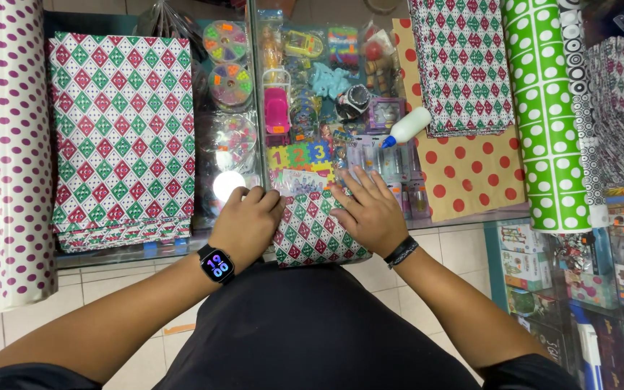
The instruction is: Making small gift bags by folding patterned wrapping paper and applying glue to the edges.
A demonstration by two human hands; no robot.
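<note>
Right, counter: glass counter [471, 217] runs across the view, its near edge cutting just under both wrists; toys show under the glass in the middle.
Left flank: dotted purple roll [5, 144] lies along the far left, with a stack of diamond-pattern sheets [120, 137] just beside it, crowding that side.
Right flank: green dotted roll [547, 115] stands off to the right, and a red-dotted sheet [471, 170] lies spread between it and the hands.
Open room: only a narrow strip of bare glass ahead of the fingers, so it's tight.
Parcel: wrapped parcel [312, 231] in diamond-pattern paper sits at the near edge of the counter, dead centre, partly overhanging toward the body.
Left hand: left hand [247, 220] is curled into a loose fist, knuckles pressed on the parcel's left end, watch on the wrist.
Right hand: right hand [370, 209] is flat and spread, palm down on the parcel's right top, gripping nothing.
Glue: white glue bottle [407, 126] lies tilted beyond the right hand, well apart.
</note>
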